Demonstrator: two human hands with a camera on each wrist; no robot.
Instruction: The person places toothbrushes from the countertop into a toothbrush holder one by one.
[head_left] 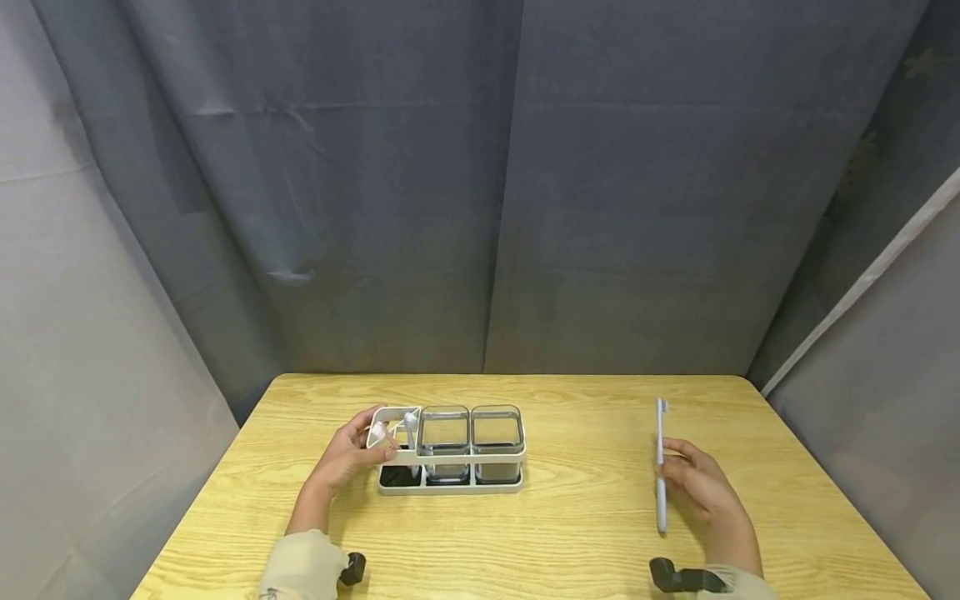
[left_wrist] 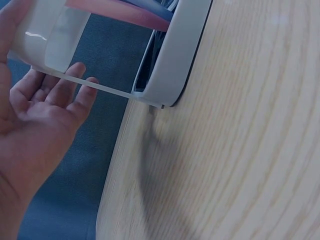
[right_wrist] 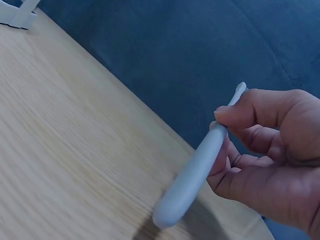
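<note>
A white toothbrush holder (head_left: 450,490) with black base pads stands on the table. My left hand (head_left: 347,454) grips its left end, the thumb on the front of the upper rail and the fingers around the outer side. In that left compartment lean two toothbrushes; the left wrist view shows a pink handle (left_wrist: 122,12) and part of a blue handle (left_wrist: 152,7). To the right, my right hand (head_left: 705,482) pinches a light blue toothbrush (head_left: 662,504) by the middle between thumb and fingers. Its head points away from me and its thick handle end comes toward me, above the table.
Two clear square cups (head_left: 445,429) sit side by side in the holder's middle and right compartments. The wooden table (head_left: 585,517) ends at a back edge before a grey curtain (head_left: 637,208). More curtains hang on both sides.
</note>
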